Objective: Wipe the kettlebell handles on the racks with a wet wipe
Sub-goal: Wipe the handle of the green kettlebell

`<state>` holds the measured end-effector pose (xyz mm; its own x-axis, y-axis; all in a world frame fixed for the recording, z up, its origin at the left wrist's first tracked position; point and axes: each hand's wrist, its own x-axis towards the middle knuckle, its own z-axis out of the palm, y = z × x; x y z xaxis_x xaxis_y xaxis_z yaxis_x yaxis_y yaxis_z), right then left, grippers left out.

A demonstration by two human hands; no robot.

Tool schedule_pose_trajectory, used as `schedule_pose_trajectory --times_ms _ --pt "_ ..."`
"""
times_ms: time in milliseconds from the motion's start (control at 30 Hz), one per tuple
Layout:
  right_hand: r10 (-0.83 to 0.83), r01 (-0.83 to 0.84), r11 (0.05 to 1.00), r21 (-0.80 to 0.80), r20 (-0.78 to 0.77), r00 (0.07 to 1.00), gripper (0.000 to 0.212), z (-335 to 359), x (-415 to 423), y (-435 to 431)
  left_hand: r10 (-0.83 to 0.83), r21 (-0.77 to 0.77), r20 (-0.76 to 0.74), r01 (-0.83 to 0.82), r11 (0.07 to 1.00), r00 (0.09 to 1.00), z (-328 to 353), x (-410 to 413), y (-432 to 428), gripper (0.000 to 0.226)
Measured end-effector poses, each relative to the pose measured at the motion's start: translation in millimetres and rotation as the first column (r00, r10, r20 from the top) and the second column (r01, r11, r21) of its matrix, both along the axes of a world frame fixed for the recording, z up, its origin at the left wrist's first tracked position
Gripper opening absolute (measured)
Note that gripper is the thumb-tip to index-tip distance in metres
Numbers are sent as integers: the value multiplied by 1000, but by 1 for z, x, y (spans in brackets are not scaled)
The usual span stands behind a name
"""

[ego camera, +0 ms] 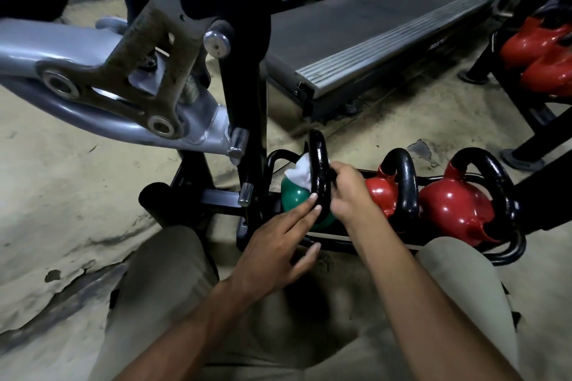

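Note:
A green kettlebell (294, 198) with a black handle (318, 164) stands at the left end of a low black floor rack (510, 252). A white wet wipe (301, 172) shows bunched against the far left side of that handle. My right hand (349, 192) curls round the handle from the right, its fingers reaching toward the wipe; the fingertips are hidden behind the handle. My left hand (278, 244) has straight fingers, whose tips touch the handle's lower part and the green body. Two red kettlebells (382, 193) (455, 210) with black handles sit to the right on the same rack.
A grey machine arm (108, 96) and a black upright post (247, 96) crowd the rack's left end. A treadmill (371, 31) lies behind. More red kettlebells (541, 56) sit on a taller rack at the right. My knees in beige trousers flank the rack.

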<state>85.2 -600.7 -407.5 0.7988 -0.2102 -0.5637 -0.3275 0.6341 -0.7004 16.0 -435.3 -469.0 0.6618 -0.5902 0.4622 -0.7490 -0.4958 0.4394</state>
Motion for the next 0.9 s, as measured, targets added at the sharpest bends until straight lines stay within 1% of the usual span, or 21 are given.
schedule_pose_trajectory --times_ms 33,67,200,233,333,367,433,467,500,533,567,600,633,667,700,733,767,800,833,867,900 --pt "24 -22 996 81 -18 1000 34 4 7 -4 -4 8 -5 4 1000 1000 -1 -2 0 58" --pt "41 -39 994 104 -22 999 33 4 11 -8 -5 12 -9 5 1000 1000 -1 -3 0 58" --pt "14 -14 1000 -26 9 1000 27 -8 6 -10 -5 2 -23 5 1000 1000 -2 -2 -1 58" --pt "14 -14 1000 -12 11 1000 26 -9 7 -10 -6 -2 -30 6 1000 1000 -2 -3 -1 58" --pt "66 -61 986 155 -24 998 32 0 18 -14 -7 1 -43 7 1000 999 -3 -4 0 58" --pt "49 -42 986 163 -38 998 32 3 20 -14 -5 2 -43 5 1000 999 -3 -5 0 58" --pt "-17 19 998 53 -31 999 30 3 13 -7 -5 5 -40 5 1000 999 -3 -4 0 58" --pt "-67 67 995 -77 9 998 26 -1 4 -3 -5 8 -40 5 1000 999 -2 -5 0 58" --pt "-108 128 958 -255 93 990 22 -7 -7 1 -4 9 -42 4 1000 999 -2 -4 -1 58" --pt "-108 190 868 -458 199 974 17 -13 -17 4 -2 4 -45 2 1000 999 -3 -4 -1 58" --pt "-39 230 718 -657 292 956 12 -17 -24 4 -1 -2 -48 1 1000 999 -3 -3 0 58" --pt "78 264 528 -807 356 931 12 -20 -26 2 -1 -7 -49 0 1000 999 -3 -3 0 57" --pt "230 290 336 -896 377 897 15 -18 -22 -3 -2 -8 -47 1 1000 999 -4 -3 0 57" --pt "399 296 149 -943 332 855 18 -14 -14 -10 -4 -6 -39 3 1000 999 -4 -2 0 56" --pt "559 276 -41 -960 207 803 22 -7 -6 -14 -6 -3 -27 6 1000 1000 -4 -2 0 56" --pt "672 241 -242 -940 17 740 28 3 3 -17 -9 4 -15 9 1000 1000 -5 -2 0 55" --pt "720 210 -424 -881 -187 669 33 14 11 -18 -12 13 -5 12 1000 1000 -4 -1 0 55" --pt "712 190 -568 -801 -362 602 33 25 18 -18 -15 23 5 15 1000 1000 -4 0 0 55" --pt "673 165 -668 -726 -494 551 32 36 20 -16 -17 31 15 16 999 1000 -4 0 0 54" --pt "641 152 -722 -675 -568 516 31 44 20 -17 -17 36 23 16 999 1000 -3 1 0 54" --pt "638 149 -730 -667 -585 501 32 48 17 -19 -16 36 26 15 999 1000 -3 1 0 54"
